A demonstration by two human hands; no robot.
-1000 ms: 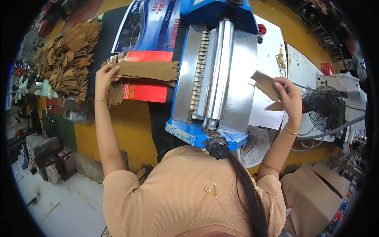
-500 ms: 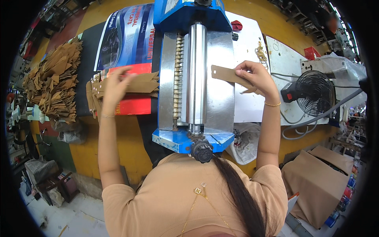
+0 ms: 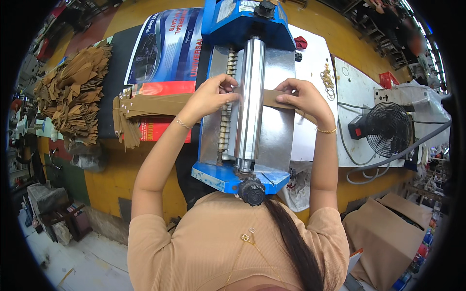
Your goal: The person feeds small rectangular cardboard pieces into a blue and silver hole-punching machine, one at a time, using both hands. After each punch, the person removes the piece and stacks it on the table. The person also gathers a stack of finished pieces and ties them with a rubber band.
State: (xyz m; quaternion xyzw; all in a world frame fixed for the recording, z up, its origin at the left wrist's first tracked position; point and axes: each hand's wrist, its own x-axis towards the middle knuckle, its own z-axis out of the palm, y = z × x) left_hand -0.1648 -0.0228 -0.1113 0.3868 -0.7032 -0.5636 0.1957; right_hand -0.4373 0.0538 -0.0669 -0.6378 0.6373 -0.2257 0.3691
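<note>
Brown, flat strip point(image 3: 270, 99), centre frame, pinched by the right hand point(image 3: 307, 99): best kept square to the polished steel roller point(image 3: 249, 116); left hand's point(image 3: 209, 98) grip indiscernible.

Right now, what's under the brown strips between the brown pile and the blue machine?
A red sheet shows along both sides of the brown strips; what they cover is hidden.

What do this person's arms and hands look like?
The left hand is ungloved, with a thin bracelet at its wrist; the right hand is ungloved too, with a thicker gold bracelet. The sleeves are short and tan.
</note>
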